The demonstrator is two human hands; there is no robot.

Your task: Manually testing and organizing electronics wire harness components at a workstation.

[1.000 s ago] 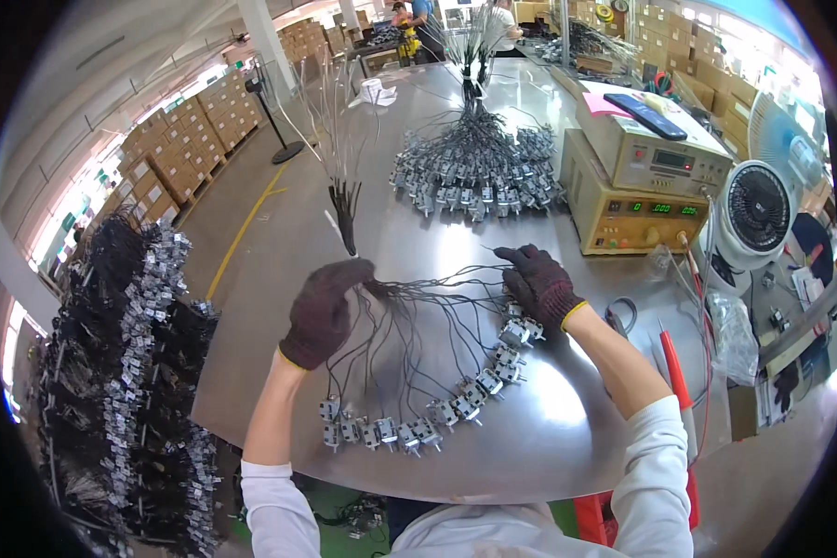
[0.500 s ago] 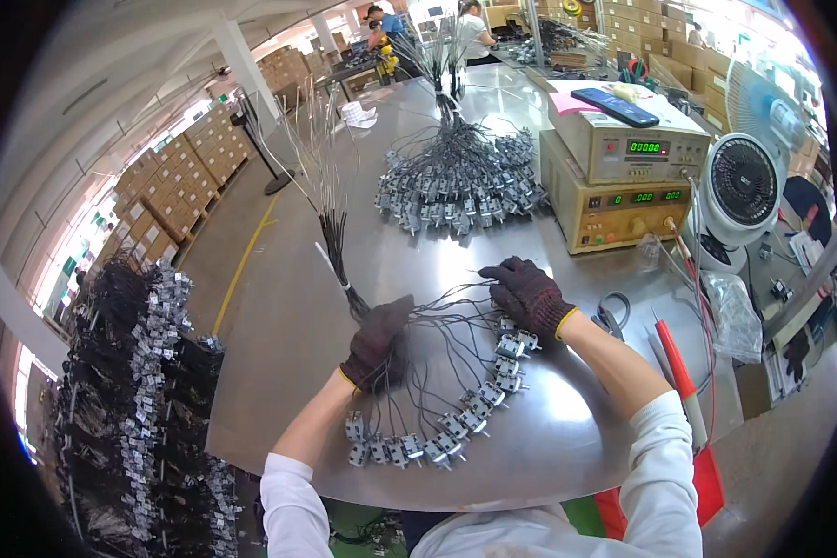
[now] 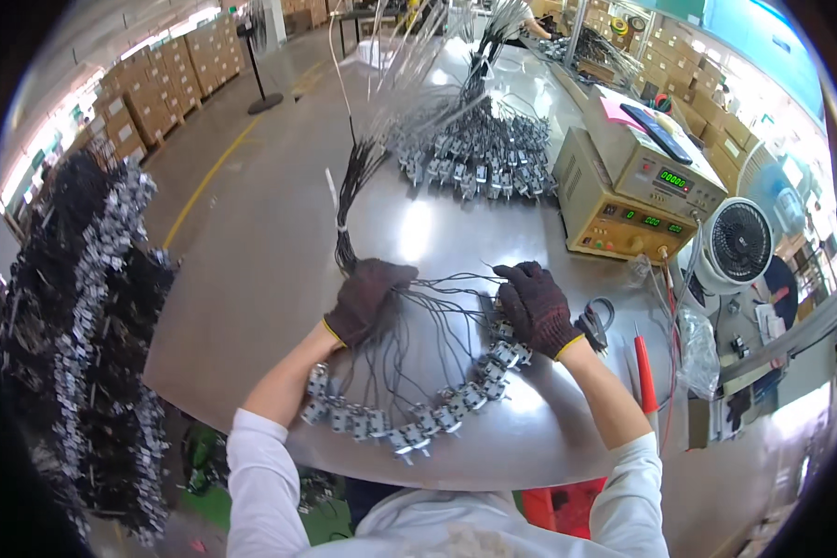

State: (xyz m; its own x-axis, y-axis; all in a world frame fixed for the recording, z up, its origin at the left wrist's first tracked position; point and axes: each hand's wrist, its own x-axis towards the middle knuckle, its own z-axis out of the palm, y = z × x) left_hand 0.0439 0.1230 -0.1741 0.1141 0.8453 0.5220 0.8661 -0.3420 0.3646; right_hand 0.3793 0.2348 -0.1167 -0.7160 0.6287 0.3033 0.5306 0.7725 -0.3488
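Observation:
My left hand (image 3: 370,299), in a dark knitted glove with a yellow cuff edge, is closed around a bundle of black wires (image 3: 344,240). A tie binds the bundle beyond my fist, and its thin pale ends fan out farther away. From the near side of the fist, loose wires spread to small silver motors (image 3: 448,415) lying in a curved row on the metal table (image 3: 242,307). My right hand (image 3: 538,309), gloved alike, rests at the row's right end. Its fingers are bent over some of the wires, beside the last motors; the fingertips are partly hidden.
A larger wired motor bundle (image 3: 479,158) lies at the far side. Two stacked test instruments (image 3: 623,205) with green digits stand right, with a phone (image 3: 656,133) on top. Near them are a white fan (image 3: 737,244), scissors (image 3: 597,324) and a red-handled tool (image 3: 645,377). More motor bundles (image 3: 88,344) hang left.
The whole view has shifted and tilted. Both hands keep their hold on the wires, and the left fist sits slightly farther from the motor row. The motors have bunched a little closer together.

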